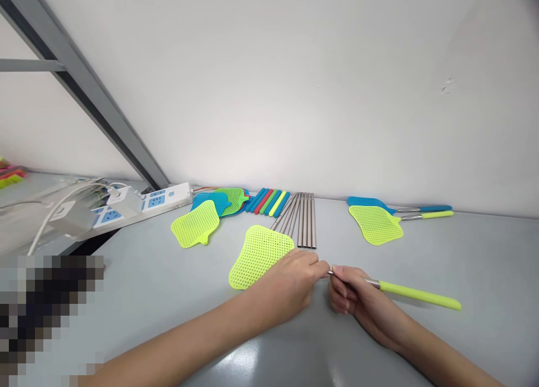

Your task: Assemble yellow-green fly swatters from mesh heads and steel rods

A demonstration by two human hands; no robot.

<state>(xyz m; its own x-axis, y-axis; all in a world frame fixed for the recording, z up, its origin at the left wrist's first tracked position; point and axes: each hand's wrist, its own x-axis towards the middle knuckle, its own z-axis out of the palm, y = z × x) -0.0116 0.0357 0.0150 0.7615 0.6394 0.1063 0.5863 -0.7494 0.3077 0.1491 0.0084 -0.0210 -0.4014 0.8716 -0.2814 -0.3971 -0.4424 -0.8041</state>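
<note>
My left hand (297, 280) is closed around the neck of a yellow-green fly swatter head (261, 258), whose perforated paddle sticks out to the left. My right hand (357, 297) grips a metal rod with a yellow-green handle (421, 295) that points to the right. A short bit of bare metal shows between the two hands, whose fingertips nearly meet. Whether the rod is seated in the swatter head is hidden by my fingers. Behind my left hand lie several steel rods (307, 221), side by side and partly fanned.
Coloured handle sleeves (269, 203) lie near the wall, beside blue and green swatter heads (229, 200). A loose yellow-green head (196, 224) is nearer. Two whole swatters (377, 225) rest at right. A power strip (143, 204) with plugged-in adapters occupies the left.
</note>
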